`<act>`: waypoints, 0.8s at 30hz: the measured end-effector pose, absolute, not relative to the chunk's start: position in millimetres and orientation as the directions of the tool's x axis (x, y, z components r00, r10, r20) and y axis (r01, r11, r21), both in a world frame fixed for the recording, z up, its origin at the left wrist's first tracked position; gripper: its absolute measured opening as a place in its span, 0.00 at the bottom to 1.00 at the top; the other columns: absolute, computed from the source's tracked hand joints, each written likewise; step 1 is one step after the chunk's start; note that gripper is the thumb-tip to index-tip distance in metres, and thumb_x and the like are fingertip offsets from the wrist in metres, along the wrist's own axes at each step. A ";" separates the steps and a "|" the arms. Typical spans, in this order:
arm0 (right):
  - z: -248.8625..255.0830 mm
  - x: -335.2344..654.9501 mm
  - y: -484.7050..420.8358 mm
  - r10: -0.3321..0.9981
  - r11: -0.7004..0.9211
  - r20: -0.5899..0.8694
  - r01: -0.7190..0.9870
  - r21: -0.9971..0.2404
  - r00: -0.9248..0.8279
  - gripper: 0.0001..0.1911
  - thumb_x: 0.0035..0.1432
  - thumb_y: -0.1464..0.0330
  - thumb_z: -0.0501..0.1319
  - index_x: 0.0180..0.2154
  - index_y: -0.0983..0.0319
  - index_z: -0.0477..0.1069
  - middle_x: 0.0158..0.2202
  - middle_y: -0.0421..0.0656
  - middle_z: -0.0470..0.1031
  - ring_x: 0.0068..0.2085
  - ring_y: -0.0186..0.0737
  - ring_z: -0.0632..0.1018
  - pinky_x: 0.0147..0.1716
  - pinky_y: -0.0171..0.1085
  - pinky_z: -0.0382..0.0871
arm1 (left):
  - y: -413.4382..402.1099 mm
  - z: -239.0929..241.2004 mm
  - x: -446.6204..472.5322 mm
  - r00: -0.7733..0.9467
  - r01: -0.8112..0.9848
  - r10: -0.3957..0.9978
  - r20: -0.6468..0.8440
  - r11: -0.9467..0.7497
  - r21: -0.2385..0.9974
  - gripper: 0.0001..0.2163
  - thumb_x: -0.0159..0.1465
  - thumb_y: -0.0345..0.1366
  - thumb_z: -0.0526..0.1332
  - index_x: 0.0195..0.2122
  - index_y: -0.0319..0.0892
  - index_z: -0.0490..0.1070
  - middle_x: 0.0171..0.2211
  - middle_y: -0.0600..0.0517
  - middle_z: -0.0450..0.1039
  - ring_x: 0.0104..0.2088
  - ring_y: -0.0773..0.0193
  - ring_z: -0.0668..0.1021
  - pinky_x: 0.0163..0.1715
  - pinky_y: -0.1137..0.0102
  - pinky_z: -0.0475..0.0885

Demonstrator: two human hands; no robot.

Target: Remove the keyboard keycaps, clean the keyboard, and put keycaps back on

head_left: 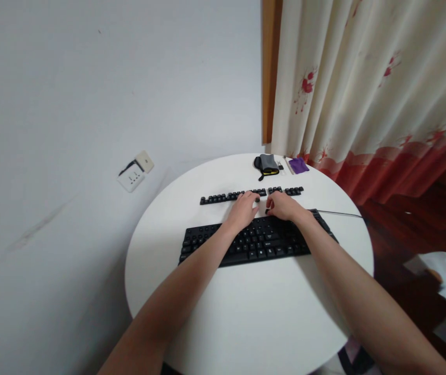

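A black keyboard (246, 245) lies across the white round table, partly covered by my forearms. Beyond its far edge, my left hand (243, 209) is closed, a small black keycap (257, 200) at its thumb and fingertips. My right hand (281, 205) is just to the right, fingers curled down over another small black keycap (267, 211) near the keyboard's upper edge. Behind both hands runs a row of loose black keycaps (218, 198), set out in groups. The undersides of my fingers are hidden.
At the table's (254, 312) far edge are a grey-and-black pouch (268, 164), small items and a purple cloth (298, 165). The keyboard cable (340, 213) runs off to the right. A wall socket (131, 177) is at left, a patterned curtain (347, 78) behind.
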State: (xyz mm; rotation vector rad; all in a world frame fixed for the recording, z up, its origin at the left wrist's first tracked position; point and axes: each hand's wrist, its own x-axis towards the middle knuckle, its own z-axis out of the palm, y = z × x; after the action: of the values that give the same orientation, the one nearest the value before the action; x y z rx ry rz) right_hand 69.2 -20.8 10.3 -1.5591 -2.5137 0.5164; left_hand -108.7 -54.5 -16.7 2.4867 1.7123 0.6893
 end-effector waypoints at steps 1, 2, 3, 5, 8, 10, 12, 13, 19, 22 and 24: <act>9.7 69.1 -20.4 0.889 0.404 -0.062 0.842 -0.357 -0.453 0.11 0.51 0.69 0.69 0.39 0.63 0.78 0.42 0.49 0.79 0.41 0.42 0.78 0.38 0.34 0.67 | -53.4 -17.5 -108.7 0.300 0.869 0.892 0.338 -0.401 0.290 0.18 0.64 0.28 0.61 0.55 0.41 0.70 0.54 0.46 0.71 0.54 0.56 0.72 0.58 0.61 0.65; 9.1 69.1 -20.0 0.890 0.403 -0.062 0.844 -0.354 -0.452 0.11 0.51 0.69 0.68 0.40 0.63 0.78 0.43 0.49 0.79 0.42 0.42 0.78 0.39 0.34 0.68 | -52.3 -18.3 -108.9 0.312 0.859 0.887 0.340 -0.416 0.297 0.19 0.63 0.27 0.61 0.56 0.41 0.69 0.55 0.46 0.71 0.55 0.56 0.72 0.59 0.62 0.64; 8.5 69.1 -19.7 0.891 0.402 -0.063 0.845 -0.352 -0.450 0.11 0.52 0.69 0.68 0.40 0.63 0.78 0.43 0.49 0.79 0.42 0.43 0.78 0.39 0.34 0.68 | -51.4 -19.0 -109.1 0.325 0.850 0.883 0.340 -0.430 0.305 0.19 0.63 0.26 0.61 0.56 0.41 0.70 0.55 0.46 0.71 0.55 0.57 0.72 0.59 0.63 0.63; 7.6 69.2 -19.1 0.893 0.396 -0.068 0.849 -0.349 -0.444 0.12 0.52 0.69 0.68 0.40 0.63 0.79 0.44 0.50 0.79 0.42 0.44 0.78 0.39 0.35 0.68 | -49.9 -20.0 -109.6 0.335 0.837 0.880 0.338 -0.442 0.323 0.16 0.62 0.25 0.62 0.51 0.40 0.73 0.52 0.46 0.73 0.54 0.58 0.73 0.58 0.64 0.64; 7.0 69.3 -18.9 0.894 0.390 -0.076 0.853 -0.348 -0.441 0.11 0.52 0.68 0.67 0.40 0.62 0.80 0.43 0.49 0.80 0.42 0.44 0.79 0.39 0.35 0.68 | -48.8 -20.4 -110.1 0.302 0.834 0.888 0.346 -0.422 0.356 0.10 0.61 0.26 0.64 0.44 0.39 0.76 0.45 0.46 0.76 0.46 0.58 0.77 0.52 0.65 0.69; 7.2 69.2 -19.2 0.892 0.393 -0.081 0.851 -0.349 -0.445 0.10 0.52 0.69 0.67 0.38 0.62 0.80 0.41 0.49 0.80 0.42 0.44 0.79 0.39 0.35 0.68 | -48.6 -20.3 -109.9 0.277 0.831 0.894 0.352 -0.407 0.379 0.06 0.60 0.27 0.65 0.39 0.39 0.76 0.40 0.47 0.77 0.41 0.59 0.77 0.47 0.66 0.71; 7.7 69.0 -19.9 0.889 0.395 -0.086 0.849 -0.351 -0.449 0.09 0.52 0.70 0.67 0.38 0.61 0.81 0.40 0.48 0.81 0.42 0.43 0.79 0.39 0.35 0.67 | -48.4 -20.5 -109.4 0.262 0.824 0.897 0.356 -0.400 0.402 0.04 0.59 0.27 0.66 0.36 0.40 0.76 0.36 0.49 0.76 0.38 0.60 0.77 0.42 0.67 0.71; 8.0 68.8 -20.2 0.889 0.395 -0.087 0.849 -0.352 -0.450 0.09 0.52 0.70 0.67 0.38 0.61 0.81 0.40 0.48 0.81 0.41 0.43 0.79 0.38 0.34 0.67 | -48.1 -20.7 -109.1 0.256 0.819 0.897 0.359 -0.399 0.412 0.04 0.59 0.27 0.67 0.34 0.40 0.75 0.34 0.49 0.75 0.37 0.60 0.77 0.41 0.68 0.71; 8.6 67.0 -22.2 0.895 0.383 -0.091 0.856 -0.348 -0.437 0.10 0.53 0.69 0.66 0.39 0.62 0.80 0.41 0.49 0.81 0.40 0.42 0.79 0.35 0.34 0.67 | -45.7 -23.9 -108.6 0.216 0.789 0.902 0.374 -0.387 0.477 0.05 0.56 0.26 0.68 0.28 0.40 0.73 0.31 0.50 0.74 0.35 0.60 0.76 0.41 0.66 0.71; 8.2 66.9 -22.1 0.897 0.379 -0.092 0.858 -0.347 -0.433 0.10 0.53 0.70 0.66 0.39 0.62 0.80 0.41 0.49 0.81 0.40 0.42 0.79 0.35 0.34 0.67 | -46.0 -24.4 -108.6 0.198 0.752 0.906 0.375 -0.386 0.535 0.05 0.58 0.24 0.66 0.33 0.40 0.74 0.32 0.50 0.76 0.36 0.61 0.78 0.42 0.66 0.72; 8.0 67.1 -21.8 0.896 0.378 -0.094 0.858 -0.348 -0.433 0.10 0.52 0.70 0.66 0.39 0.62 0.80 0.41 0.48 0.81 0.39 0.42 0.79 0.35 0.34 0.67 | -46.5 -24.3 -108.3 0.188 0.714 0.910 0.368 -0.384 0.585 0.07 0.60 0.24 0.64 0.38 0.40 0.76 0.34 0.50 0.78 0.37 0.62 0.79 0.43 0.68 0.73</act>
State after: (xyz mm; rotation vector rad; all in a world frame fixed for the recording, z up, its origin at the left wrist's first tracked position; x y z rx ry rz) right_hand 67.1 -21.8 8.0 -1.6073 -2.5148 0.5314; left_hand -108.3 -46.5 -24.3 2.1852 1.5476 0.9928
